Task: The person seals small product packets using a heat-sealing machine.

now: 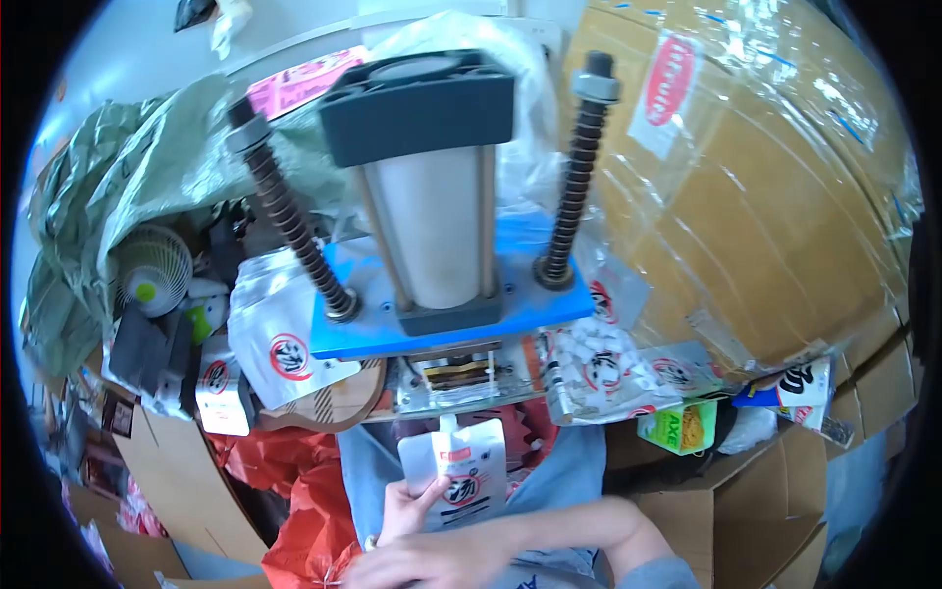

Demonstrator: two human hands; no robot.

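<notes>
A silver-white spout pouch (476,461) with a red round logo and dark print stands upright in front of my lap. My left hand (407,512) is closed on its lower left edge, thumb across the front. The pouch's white spout (448,423) points up toward the press. My right hand (432,562) lies across in front of my left wrist, its fingers smeared by motion and partly cut off at the bottom edge. Above the pouch stands the press, with a metal cylinder (427,226), a blue plate (363,329) and two spring-wound rods.
Flat silver pouches (265,334) are stacked left of the press. A plastic bag of small white pieces (599,378) sits to the right, near a big cardboard box (756,216). A small fan (155,270) stands at far left. Red plastic (314,520) hangs below.
</notes>
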